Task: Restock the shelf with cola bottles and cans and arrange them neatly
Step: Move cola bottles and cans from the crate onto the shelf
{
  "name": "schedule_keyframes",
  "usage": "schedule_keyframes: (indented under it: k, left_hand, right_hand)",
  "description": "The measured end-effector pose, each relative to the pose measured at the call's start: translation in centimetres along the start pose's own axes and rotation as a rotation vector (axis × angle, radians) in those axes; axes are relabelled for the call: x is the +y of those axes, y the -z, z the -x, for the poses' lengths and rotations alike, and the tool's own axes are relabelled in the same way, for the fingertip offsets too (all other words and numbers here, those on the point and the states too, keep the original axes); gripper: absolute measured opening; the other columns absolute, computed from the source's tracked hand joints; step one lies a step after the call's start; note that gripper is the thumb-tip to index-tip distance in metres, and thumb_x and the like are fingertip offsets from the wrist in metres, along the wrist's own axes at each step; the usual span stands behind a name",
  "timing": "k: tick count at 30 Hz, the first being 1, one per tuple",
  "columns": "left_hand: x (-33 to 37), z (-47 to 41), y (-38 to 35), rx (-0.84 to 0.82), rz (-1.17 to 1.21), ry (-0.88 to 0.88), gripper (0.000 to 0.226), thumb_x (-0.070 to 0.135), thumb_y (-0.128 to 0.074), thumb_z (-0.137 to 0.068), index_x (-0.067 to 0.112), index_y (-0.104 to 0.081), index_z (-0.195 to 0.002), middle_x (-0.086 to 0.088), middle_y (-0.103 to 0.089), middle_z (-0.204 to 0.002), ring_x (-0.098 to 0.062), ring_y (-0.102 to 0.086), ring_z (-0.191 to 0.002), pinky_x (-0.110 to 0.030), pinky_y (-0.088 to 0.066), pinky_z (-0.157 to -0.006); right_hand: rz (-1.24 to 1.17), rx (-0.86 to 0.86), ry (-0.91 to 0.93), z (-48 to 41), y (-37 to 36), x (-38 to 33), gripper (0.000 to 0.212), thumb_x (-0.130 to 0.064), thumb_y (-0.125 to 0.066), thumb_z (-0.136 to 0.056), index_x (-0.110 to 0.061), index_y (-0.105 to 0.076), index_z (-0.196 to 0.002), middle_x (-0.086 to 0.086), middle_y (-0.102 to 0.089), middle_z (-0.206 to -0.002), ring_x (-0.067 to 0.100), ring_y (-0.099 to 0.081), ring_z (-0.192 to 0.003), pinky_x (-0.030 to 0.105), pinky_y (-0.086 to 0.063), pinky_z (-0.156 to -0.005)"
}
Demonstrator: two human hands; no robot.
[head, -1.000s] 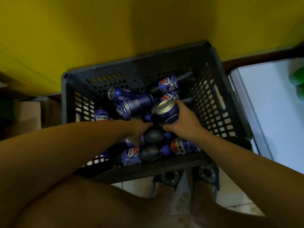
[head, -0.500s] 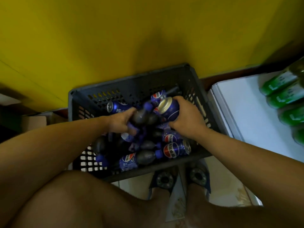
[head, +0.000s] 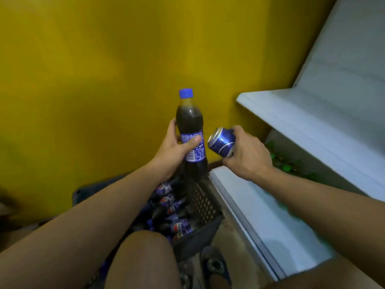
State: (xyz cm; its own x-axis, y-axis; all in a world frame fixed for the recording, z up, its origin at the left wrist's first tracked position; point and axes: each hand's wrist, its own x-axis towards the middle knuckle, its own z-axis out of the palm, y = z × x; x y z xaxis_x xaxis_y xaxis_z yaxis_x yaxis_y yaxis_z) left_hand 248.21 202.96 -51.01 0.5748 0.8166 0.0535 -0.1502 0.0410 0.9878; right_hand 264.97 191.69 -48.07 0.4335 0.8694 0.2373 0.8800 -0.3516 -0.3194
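Crate (head: pixel 201 203) mostly behind left forearm (head: pixel 100 207)

Bare forearms (head: pixel 93 205), bare knee (head: pixel 143 257), dark footwear (head: pixel 216 265)

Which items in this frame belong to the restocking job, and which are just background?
Job: cola bottle in left hand; cola can in right hand; crate holding more cola drinks; white shelf.
Background: green bottles under that shelf; yellow wall; shoes.
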Motion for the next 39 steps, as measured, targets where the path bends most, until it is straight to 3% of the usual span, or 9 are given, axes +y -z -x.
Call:
schedule_keyframes:
  k: [3,6,9,12,20,25,30,36,39]
  left_hand:
    - [2.5,0.3,-7.1,-0.122,0.02,-0.083,0.078,0.025,-0.084,-0.075,0.036,-0.043,-0.14,-0.001,-0.069,-0.122,-0.015,-0.068,-0.111,-0.04,-0.056,-0.093]
    - [4.3,1.3,-15.7,-0.305,0.06,-0.135,0.061,0.005,-0.075,-0.086,0.04,-0.047,-0.128,0.001,-0.068,-0.117,-0.006,-0.07,-0.098,-0.028,-0.059,-0.081]
    - [6.0,2.7,-23.8,-0.444,0.05,-0.13,0.062,0.011,-0.076,-0.087,0.038,-0.044,-0.133,-0.007,-0.067,-0.118,-0.017,-0.07,-0.103,-0.04,-0.059,-0.088]
    - [7.3,3.5,-30.8,-0.541,0.006,-0.156,0.068,0.013,-0.076,-0.088,0.038,-0.037,-0.138,-0.001,-0.065,-0.114,-0.009,-0.068,-0.098,-0.03,-0.058,-0.085]
    - [6.0,2.6,-44.0,-0.647,-0.167,-0.163,0.076,0.013,-0.079,-0.084,0.035,-0.036,-0.143,0.0,-0.062,-0.12,-0.023,-0.061,-0.116,-0.056,-0.047,-0.106]
    - [5.0,2.4,-48.5,-0.68,-0.223,-0.206,0.079,0.019,-0.081,-0.083,0.041,-0.034,-0.143,-0.003,-0.059,-0.135,-0.027,-0.057,-0.126,-0.061,-0.045,-0.106]
    - [4.3,3.1,-49.9,-0.669,-0.219,-0.281,0.084,0.016,-0.083,-0.08,0.036,-0.035,-0.146,-0.002,-0.055,-0.142,-0.025,-0.053,-0.131,-0.055,-0.044,-0.109]
    - [3.5,5.0,-48.6,-0.582,-0.23,-0.368,0.096,0.02,-0.088,-0.076,0.034,-0.026,-0.149,-0.01,-0.05,-0.14,-0.026,-0.057,-0.124,-0.048,-0.047,-0.108]
    - [3.4,6.6,-48.1,-0.503,-0.231,-0.352,0.086,0.024,-0.085,-0.079,0.035,-0.029,-0.144,-0.011,-0.046,-0.141,-0.025,-0.057,-0.119,-0.044,-0.048,-0.105]
  right_hand:
    - [0.021,0.116,-0.151,4.6,7.0,3.2,0.064,-0.034,-0.076,-0.07,-0.028,-0.039,-0.122,0.002,-0.066,-0.106,0.034,-0.065,-0.091,0.042,-0.054,-0.072]
    - [0.072,0.187,-0.325,10.3,12.9,7.1,0.062,-0.037,-0.073,-0.068,-0.031,-0.038,-0.119,-0.001,-0.068,-0.101,0.031,-0.064,-0.085,0.04,-0.055,-0.071]
    - [0.148,0.235,-0.456,15.3,18.0,10.7,0.066,-0.037,-0.075,-0.068,-0.03,-0.04,-0.123,0.0,-0.066,-0.109,0.03,-0.063,-0.093,0.036,-0.05,-0.071]
    - [0.187,0.281,-0.564,19.1,21.7,13.4,0.072,-0.038,-0.078,-0.067,-0.03,-0.038,-0.127,-0.001,-0.065,-0.114,0.028,-0.063,-0.095,0.032,-0.041,-0.068]
    - [0.218,0.359,-0.779,26.2,26.0,20.2,0.078,-0.042,-0.08,-0.07,-0.032,-0.034,-0.132,-0.007,-0.064,-0.114,0.019,-0.061,-0.09,0.033,-0.052,-0.075]
    - [0.237,0.368,-0.875,28.7,27.1,23.2,0.078,-0.042,-0.081,-0.068,-0.033,-0.035,-0.13,-0.006,-0.064,-0.116,0.02,-0.063,-0.095,0.034,-0.053,-0.076]
    - [0.277,0.358,-0.923,30.6,28.1,25.1,0.08,-0.041,-0.081,-0.068,-0.033,-0.035,-0.133,-0.005,-0.065,-0.113,0.02,-0.064,-0.092,0.04,-0.057,-0.079]
    - [0.247,0.391,-0.969,32.8,28.3,25.7,0.076,-0.037,-0.083,-0.068,-0.028,-0.038,-0.129,-0.004,-0.065,-0.108,0.02,-0.062,-0.089,0.04,-0.057,-0.078]
    - [0.225,0.399,-0.973,34.4,28.0,25.7,0.072,-0.036,-0.083,-0.067,-0.027,-0.041,-0.125,-0.004,-0.065,-0.108,0.02,-0.063,-0.09,0.038,-0.056,-0.077]
